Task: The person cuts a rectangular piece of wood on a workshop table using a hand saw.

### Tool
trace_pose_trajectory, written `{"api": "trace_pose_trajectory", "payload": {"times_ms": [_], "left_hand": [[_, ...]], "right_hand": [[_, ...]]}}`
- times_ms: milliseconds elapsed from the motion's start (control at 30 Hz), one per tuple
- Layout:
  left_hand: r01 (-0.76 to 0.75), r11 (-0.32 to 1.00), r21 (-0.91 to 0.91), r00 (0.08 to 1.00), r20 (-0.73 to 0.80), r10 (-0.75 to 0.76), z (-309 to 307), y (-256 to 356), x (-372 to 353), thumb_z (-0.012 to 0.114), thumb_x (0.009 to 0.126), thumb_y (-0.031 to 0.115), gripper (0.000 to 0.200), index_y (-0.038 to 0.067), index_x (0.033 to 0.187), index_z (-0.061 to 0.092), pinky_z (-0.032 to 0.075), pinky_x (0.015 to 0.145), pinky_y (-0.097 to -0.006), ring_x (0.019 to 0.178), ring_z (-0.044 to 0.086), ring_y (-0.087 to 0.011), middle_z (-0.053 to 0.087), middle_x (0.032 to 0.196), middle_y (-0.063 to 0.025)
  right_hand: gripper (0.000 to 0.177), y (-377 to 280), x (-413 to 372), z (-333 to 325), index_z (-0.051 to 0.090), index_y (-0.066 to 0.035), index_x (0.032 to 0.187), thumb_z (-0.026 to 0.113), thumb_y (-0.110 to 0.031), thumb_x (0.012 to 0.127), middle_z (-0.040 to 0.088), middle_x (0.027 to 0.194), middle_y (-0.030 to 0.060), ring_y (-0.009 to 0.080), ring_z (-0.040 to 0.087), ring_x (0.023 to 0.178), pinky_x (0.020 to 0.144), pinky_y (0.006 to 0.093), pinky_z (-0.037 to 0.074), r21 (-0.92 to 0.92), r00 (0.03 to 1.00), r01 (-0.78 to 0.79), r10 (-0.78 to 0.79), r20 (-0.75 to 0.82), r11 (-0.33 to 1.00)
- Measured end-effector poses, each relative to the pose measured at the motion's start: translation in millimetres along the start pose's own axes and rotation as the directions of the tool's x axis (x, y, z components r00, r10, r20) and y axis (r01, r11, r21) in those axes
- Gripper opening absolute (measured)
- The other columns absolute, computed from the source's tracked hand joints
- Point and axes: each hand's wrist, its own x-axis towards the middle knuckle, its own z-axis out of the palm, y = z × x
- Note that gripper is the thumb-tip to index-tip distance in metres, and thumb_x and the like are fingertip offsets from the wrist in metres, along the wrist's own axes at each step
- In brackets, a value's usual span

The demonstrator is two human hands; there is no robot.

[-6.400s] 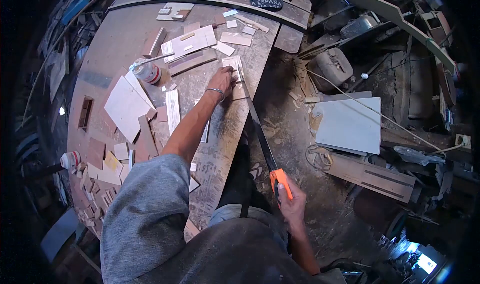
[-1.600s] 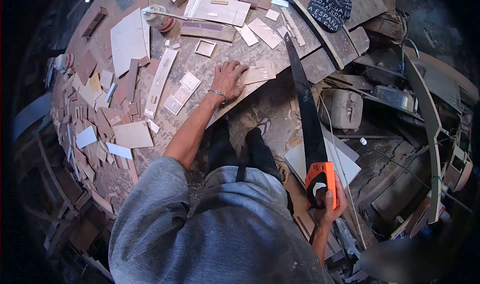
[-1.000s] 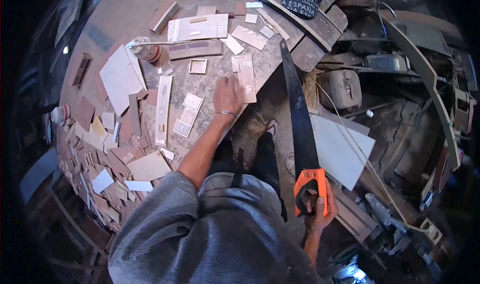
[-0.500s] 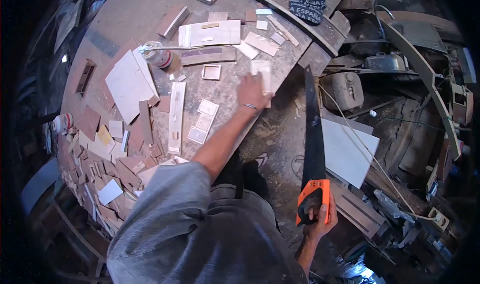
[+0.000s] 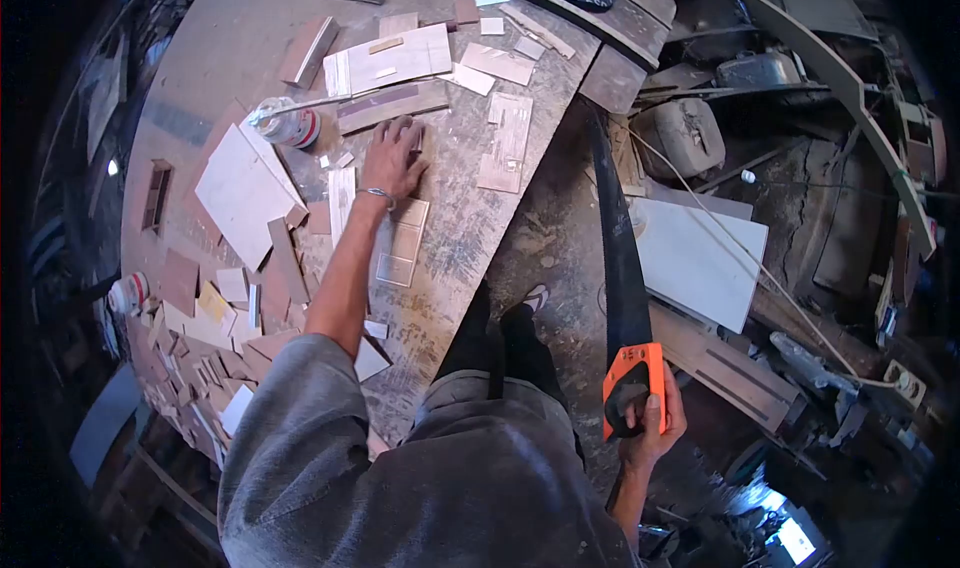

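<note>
My right hand (image 5: 652, 430) is wrapped around the orange handle (image 5: 656, 383) of a handsaw, whose long dark blade (image 5: 622, 243) points away from me beside the table edge. On the workbench, my left hand (image 5: 393, 160) rests palm down with fingers spread and slightly bent, covering the spot where a small wooden frame lay. Anything under its palm is hidden. Just below that wrist is a light wooden piece with framed sections (image 5: 398, 260). A dark-faced wooden strip (image 5: 393, 107) lies beyond the fingertips, and a pale flat wooden piece (image 5: 507, 145) is to their right.
A glue-smeared jar (image 5: 287, 125) with a stick across it stands left of my left hand. Many wood offcuts (image 5: 195, 353) crowd the bench's near left. Right of the saw are a white panel (image 5: 700, 258), a dusty plastic can (image 5: 680, 140) and a trailing cable.
My left hand has left the pale wooden piece near the table edge and moved left onto the small frame's spot. The saw stays in my right hand.
</note>
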Motion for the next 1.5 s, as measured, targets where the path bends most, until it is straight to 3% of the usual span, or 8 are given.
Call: {"api": "trace_pose_trajectory", "payload": {"times_ms": [200,300,333,433,500,1000,1100,1500], "left_hand": [[-0.023,0.990,-0.142,0.992,0.120,0.040,-4.1,-19.7,22.0,0.086,0.076,0.017,0.066,0.004,0.136,0.062,0.044,0.111,-0.0490,0.126,0.052,-0.0435,0.060,0.134,-0.0201],[-0.023,0.958,-0.285,0.989,0.136,0.064,-1.1,11.0,36.1,0.086,0.075,0.019,0.066,0.003,0.134,0.063,0.045,0.111,-0.0486,0.126,0.052,-0.0428,0.060,0.134,-0.0210],[-0.152,0.931,-0.333,0.985,0.025,0.169,6.6,25.0,42.4,0.086,0.074,0.020,0.065,0.001,0.132,0.064,0.045,0.111,-0.0476,0.127,0.052,-0.0421,0.060,0.133,-0.0218],[-0.166,0.882,-0.440,0.968,0.098,0.231,29.8,65.0,61.9,0.089,0.077,0.027,0.064,0.002,0.131,0.065,0.045,0.113,-0.0467,0.129,0.053,-0.0417,0.060,0.135,-0.0221],[-0.191,0.893,-0.407,0.957,0.125,0.261,41.5,79.8,71.2,0.089,0.077,0.027,0.064,0.002,0.131,0.065,0.045,0.113,-0.0463,0.130,0.053,-0.0414,0.060,0.136,-0.0214],[-0.221,0.920,-0.323,0.946,0.160,0.283,48.8,90.4,75.5,0.088,0.079,0.039,0.066,0.003,0.131,0.068,0.046,0.113,-0.0455,0.131,0.051,-0.0386,0.063,0.135,-0.0169],[-0.226,0.921,-0.318,0.944,0.160,0.287,49.6,90.8,75.6,0.088,0.079,0.039,0.067,0.003,0.131,0.068,0.045,0.113,-0.0461,0.132,0.051,-0.0388,0.063,0.135,-0.0172],[-0.276,0.884,-0.378,0.902,0.215,0.373,46.6,77.1,78.4,0.085,0.081,0.026,0.066,0.003,0.138,0.064,0.044,0.115,-0.0480,0.133,0.050,-0.0409,0.059,0.138,-0.0190]], "right_hand": [[0.052,1.5,-8.3,-3.0,0.057,0.010,0.143,0.066,-0.022,0.102,0.058,0.076,-0.0014,0.0035,0.040,0.053,0.049,0.0219,0.032,-0.032,0.999,0.005,-0.006,-0.033,0.999],[0.052,-3.3,-17.4,1.0,0.057,0.010,0.143,0.066,-0.022,0.102,0.060,0.079,0.0002,0.0039,0.042,0.054,0.050,0.0215,0.034,-0.036,0.998,-0.009,0.007,-0.062,0.999],[0.052,-2.0,-19.5,2.9,0.057,0.010,0.143,0.066,-0.022,0.102,0.061,0.080,0.0008,0.0042,0.043,0.054,0.050,0.0215,0.034,-0.035,0.998,-0.015,0.012,-0.068,0.999],[0.053,3.2,-28.6,4.0,0.059,0.009,0.142,0.067,-0.023,0.101,0.064,0.087,0.0045,0.0058,0.048,0.055,0.049,0.0225,0.036,-0.039,0.995,-0.041,0.038,-0.087,0.998],[0.053,6.6,-32.0,4.1,0.061,0.008,0.141,0.070,-0.025,0.100,0.070,0.096,0.0096,0.0081,0.053,0.055,0.048,0.0246,0.040,-0.038,0.994,-0.053,0.050,-0.094,0.998],[0.056,6.0,-40.5,3.8,0.061,0.009,0.139,0.069,-0.030,0.100,0.063,0.083,0.0034,0.0061,0.050,0.056,0.051,0.0228,0.036,-0.066,0.983,-0.126,0.116,-0.141,0.990],[0.059,3.2,-42.1,6.6,0.064,0.008,0.137,0.071,-0.036,0.099,0.067,0.095,0.0065,0.0066,0.049,0.055,0.049,0.0241,0.037,-0.068,0.982,-0.139,0.129,-0.138,0.988],[0.051,-24.1,-83.4,48.4,0.063,0.005,0.140,0.065,-0.031,0.103,0.072,0.083,0.0083,0.0130,0.062,0.063,0.059,0.0319,0.051,-0.237,0.983,-0.161,0.178,0.049,0.958]]}}
